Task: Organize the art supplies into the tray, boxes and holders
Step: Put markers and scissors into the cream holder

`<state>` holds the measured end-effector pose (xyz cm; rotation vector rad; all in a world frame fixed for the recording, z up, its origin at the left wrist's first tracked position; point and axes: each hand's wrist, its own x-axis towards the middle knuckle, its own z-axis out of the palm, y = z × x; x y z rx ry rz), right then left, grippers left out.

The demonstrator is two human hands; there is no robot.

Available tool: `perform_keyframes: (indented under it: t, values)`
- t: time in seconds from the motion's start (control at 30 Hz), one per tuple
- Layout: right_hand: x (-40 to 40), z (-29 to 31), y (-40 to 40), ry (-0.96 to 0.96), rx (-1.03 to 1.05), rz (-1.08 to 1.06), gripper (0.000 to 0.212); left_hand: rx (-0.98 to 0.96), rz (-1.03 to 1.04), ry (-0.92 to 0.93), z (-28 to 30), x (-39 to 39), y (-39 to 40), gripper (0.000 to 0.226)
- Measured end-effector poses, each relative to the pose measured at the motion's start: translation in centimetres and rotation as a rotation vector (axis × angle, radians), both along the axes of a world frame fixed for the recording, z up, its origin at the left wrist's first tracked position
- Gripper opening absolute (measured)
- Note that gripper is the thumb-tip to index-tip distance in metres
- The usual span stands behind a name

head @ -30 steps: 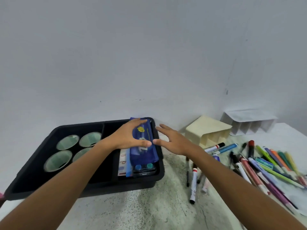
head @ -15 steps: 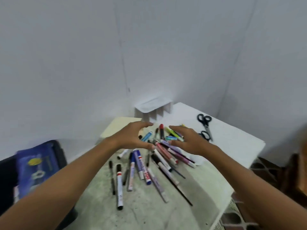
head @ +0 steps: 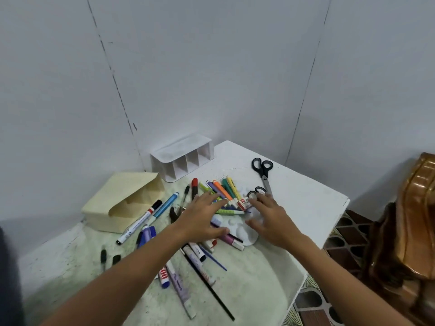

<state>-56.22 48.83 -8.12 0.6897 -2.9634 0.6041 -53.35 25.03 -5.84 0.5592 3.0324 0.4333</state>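
A heap of markers and pens lies loose on the table. My left hand hovers over the heap with fingers spread, holding nothing. My right hand reaches flat over a white paint palette, its fingertips by a small red-and-white eraser and a second pair of scissors. A cream holder and a white slotted holder lie on their sides at the back. Black-handled scissors lie farther right.
The table's right edge drops off beside a brown wooden chair over a patterned floor. Walls meet in a corner behind the holders. A dark edge of the tray shows at far left. Long markers lie near me.
My view has swung right, away from the black tray and blue case. Both hands left the tray and now reach over the marker heap, farther forward than half a second ago.
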Motion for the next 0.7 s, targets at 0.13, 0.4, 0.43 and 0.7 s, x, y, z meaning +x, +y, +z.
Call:
perform_keyframes:
  t: [0.13, 0.4, 0.43, 0.7]
  values:
    - [-1.6, -1.4, -0.3, 0.040, 0.107, 0.029, 0.087, -0.138, 0.014, 0.028, -1.6, -1.8, 0.8, 0.099]
    - [-5.6, -2.5, 0.3, 0.046, 0.165, 0.120, 0.090, -0.214, 0.133, -0.068, -3.0, -3.7, -1.0, 0.113]
    - [-6.0, -2.4, 0.3, 0.052, 0.165, 0.136, 0.092, -0.212, 0.136, -0.076, -3.0, -3.6, -1.4, 0.114]
    - [-9.1, -2.2, 0.0, 0.032, 0.161, 0.202, 0.111, -0.174, 0.139, -0.120, -2.8, -2.5, -4.1, 0.108]
